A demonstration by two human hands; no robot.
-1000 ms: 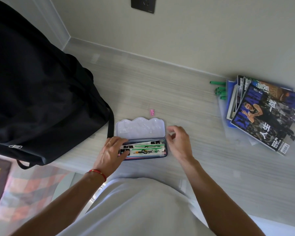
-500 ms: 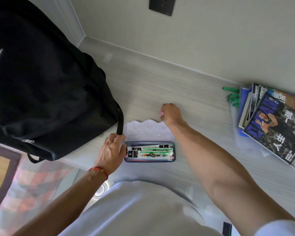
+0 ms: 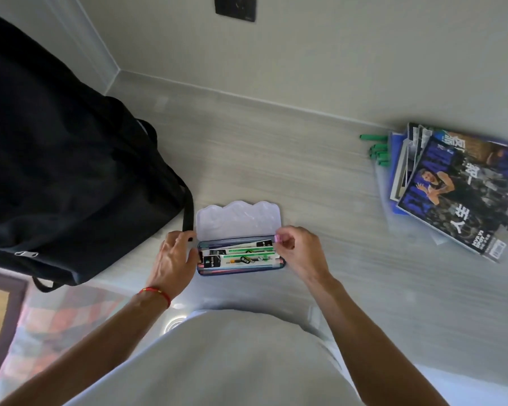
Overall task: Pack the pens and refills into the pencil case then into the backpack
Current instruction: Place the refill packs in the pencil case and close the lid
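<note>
The pencil case (image 3: 238, 221) lies open on the desk in front of me, its pale scalloped lid folded back. Packs of pens and refills (image 3: 241, 254) with green and black labels fill its tray. My left hand (image 3: 175, 256) rests on the case's left end. My right hand (image 3: 301, 249) pinches a small pink object (image 3: 277, 246) at the case's right end, just above the tray. A large black backpack (image 3: 65, 177) sits on the desk to the left, with a strap hanging beside the case.
A stack of magazines (image 3: 464, 189) lies at the right of the desk, with several green pens (image 3: 377, 148) poking out from under its far left side. The wall runs along the back. A patterned rug shows on the floor at lower left.
My right hand reached beyond the lid to the small pink object on the desk, picked it up and brought it back to the case's right end. The left hand stayed on the case.
</note>
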